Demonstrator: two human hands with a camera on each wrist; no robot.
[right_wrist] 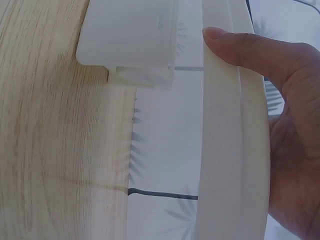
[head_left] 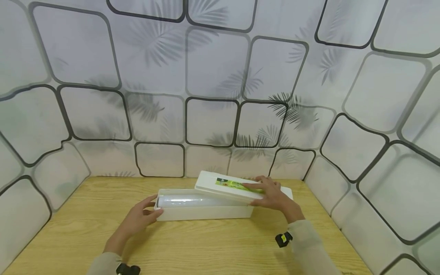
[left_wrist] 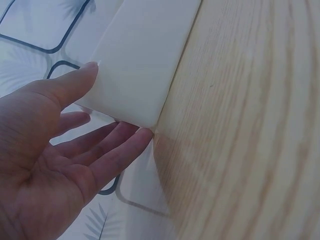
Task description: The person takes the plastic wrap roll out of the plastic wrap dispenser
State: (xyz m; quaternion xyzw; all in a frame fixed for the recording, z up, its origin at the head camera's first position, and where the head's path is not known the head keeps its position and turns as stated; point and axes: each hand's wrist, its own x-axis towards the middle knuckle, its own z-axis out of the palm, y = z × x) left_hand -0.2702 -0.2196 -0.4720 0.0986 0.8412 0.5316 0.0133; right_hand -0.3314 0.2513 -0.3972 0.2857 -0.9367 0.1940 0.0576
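Note:
A long white box [head_left: 206, 213] lies on the wooden table with a roll of clear plastic wrap [head_left: 187, 200] inside. My left hand [head_left: 139, 217] holds the box's left end, thumb at the front and fingers round the end, as the left wrist view shows at the box corner [left_wrist: 140, 85]. Above the box's right part, my right hand [head_left: 271, 194] grips a white lid [head_left: 209, 180] bearing a green label [head_left: 228, 183]. The lid sits askew, raised and reaching past the box's right end. In the right wrist view, the thumb presses the lid's edge [right_wrist: 220, 125].
The light wooden table [head_left: 192, 244] meets a wall [head_left: 213, 122] patterned with dark rounded squares and leaves close behind the box. More patterned wall rises at the left and right. Each wrist wears a dark strapped device [head_left: 283, 239].

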